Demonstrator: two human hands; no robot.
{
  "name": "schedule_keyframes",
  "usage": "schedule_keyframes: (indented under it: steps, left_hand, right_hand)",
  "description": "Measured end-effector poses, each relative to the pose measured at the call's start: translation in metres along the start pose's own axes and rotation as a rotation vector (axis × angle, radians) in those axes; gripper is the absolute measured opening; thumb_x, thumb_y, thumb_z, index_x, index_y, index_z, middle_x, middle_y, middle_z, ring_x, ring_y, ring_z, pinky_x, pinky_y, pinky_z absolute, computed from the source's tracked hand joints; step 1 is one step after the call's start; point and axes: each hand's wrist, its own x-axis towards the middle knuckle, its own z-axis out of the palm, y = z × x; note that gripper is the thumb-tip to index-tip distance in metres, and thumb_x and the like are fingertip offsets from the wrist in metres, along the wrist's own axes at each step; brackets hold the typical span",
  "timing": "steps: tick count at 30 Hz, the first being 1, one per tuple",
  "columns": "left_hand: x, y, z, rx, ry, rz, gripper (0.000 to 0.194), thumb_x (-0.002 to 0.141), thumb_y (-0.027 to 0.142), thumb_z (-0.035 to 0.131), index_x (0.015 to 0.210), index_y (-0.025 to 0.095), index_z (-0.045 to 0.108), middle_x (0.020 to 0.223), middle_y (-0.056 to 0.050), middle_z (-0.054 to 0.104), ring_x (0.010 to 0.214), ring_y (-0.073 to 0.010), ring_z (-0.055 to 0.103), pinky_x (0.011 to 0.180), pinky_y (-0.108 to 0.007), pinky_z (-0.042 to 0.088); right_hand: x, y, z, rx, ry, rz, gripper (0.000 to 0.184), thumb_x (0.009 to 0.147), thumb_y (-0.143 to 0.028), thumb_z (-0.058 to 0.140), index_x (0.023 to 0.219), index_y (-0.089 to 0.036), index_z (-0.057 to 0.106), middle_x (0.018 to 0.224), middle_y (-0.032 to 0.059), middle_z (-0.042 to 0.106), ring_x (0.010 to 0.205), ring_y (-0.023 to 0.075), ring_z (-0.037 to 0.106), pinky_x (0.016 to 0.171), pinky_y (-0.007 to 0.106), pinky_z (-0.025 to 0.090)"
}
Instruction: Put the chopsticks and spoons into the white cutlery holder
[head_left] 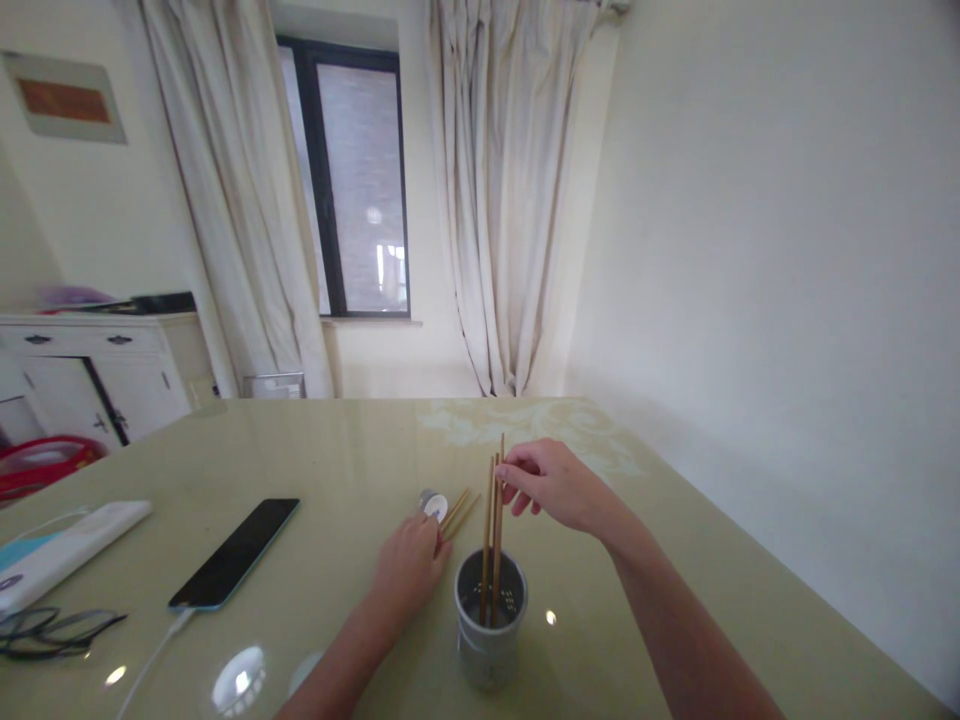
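A grey metal cylindrical holder [487, 640] with small holes inside stands upright on the table. Thin wooden chopsticks [486, 540] rise out of it. My right hand [555, 485] pinches the upper part of one chopstick [502, 448] between thumb and fingers, above the holder. To the left of the holder, my left hand [411, 560] rests low at the table, its fingers closed round other chopsticks [459, 512] whose ends stick out past the thumb. A small round silver-and-white object [433, 503] sits just beyond those fingers; its kind is unclear.
A phone [236, 553] lies to the left with a white cable [154, 660] plugged in. Farther left are dark-framed glasses [56, 630] and a white box-like item [82, 545]. A wall [787, 300] runs along the table's [360, 450] right side.
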Motion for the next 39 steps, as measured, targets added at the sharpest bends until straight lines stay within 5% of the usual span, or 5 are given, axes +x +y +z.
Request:
schedule_keyframes:
  steps: [10, 16, 23, 30, 39]
  left_hand:
    - [0.004, -0.007, -0.001, -0.354, 0.104, -0.037, 0.025, 0.1, 0.038, 0.051, 0.085, 0.022, 0.063, 0.088, -0.008, 0.076, 0.085, -0.0241, 0.071, 0.079, -0.034, 0.048]
    - [0.011, -0.007, -0.033, -1.097, 0.283, -0.031, 0.053, 0.086, 0.065, 0.067, 0.109, 0.017, 0.069, 0.084, -0.008, 0.079, 0.079, -0.023, 0.073, 0.071, -0.033, 0.054]
    - [0.001, -0.001, -0.087, -1.295, 0.457, 0.056, 0.044, 0.088, 0.057, 0.075, 0.108, 0.017, 0.072, 0.09, -0.006, 0.079, 0.072, -0.0146, 0.067, 0.073, -0.028, 0.057]
    - [-0.014, 0.033, -0.097, -1.135, 0.123, 0.175, 0.033, 0.087, 0.05, 0.076, 0.096, 0.018, 0.076, 0.084, -0.005, 0.078, 0.076, -0.0189, 0.072, 0.069, -0.028, 0.055]
    - [-0.019, 0.036, -0.065, -0.96, -0.082, 0.219, 0.036, 0.09, 0.052, 0.07, 0.093, 0.018, 0.077, 0.087, -0.006, 0.078, 0.081, -0.0211, 0.071, 0.073, -0.029, 0.05]
  right_hand:
    - [-0.007, -0.004, 0.0, -0.138, -0.108, 0.01, 0.029, 0.095, -0.029, 0.063, 0.07, -0.017, 0.071, 0.07, 0.0059, 0.08, 0.054, 0.0163, 0.073, 0.049, 0.022, 0.049]
    - [-0.011, -0.004, -0.004, -0.21, -0.101, 0.025, 0.038, 0.097, -0.037, 0.064, 0.064, -0.018, 0.07, 0.064, 0.0063, 0.078, 0.049, 0.0166, 0.071, 0.05, 0.024, 0.05]
    - [-0.031, 0.007, -0.004, -0.192, -0.013, 0.092, 0.043, 0.092, -0.054, 0.072, 0.071, -0.017, 0.073, 0.065, 0.0057, 0.076, 0.051, 0.0178, 0.068, 0.052, 0.027, 0.048]
    - [-0.065, 0.05, 0.048, 0.085, -0.037, -0.011, 0.087, 0.053, -0.053, 0.103, 0.129, -0.026, 0.069, 0.124, 0.0073, 0.074, 0.11, 0.0296, 0.068, 0.083, 0.034, 0.054]
    - [-0.043, 0.08, 0.086, 0.397, 0.167, -0.111, 0.05, 0.102, -0.065, 0.055, 0.105, -0.019, 0.077, 0.098, 0.0075, 0.072, 0.097, 0.0266, 0.066, 0.087, 0.038, 0.051]
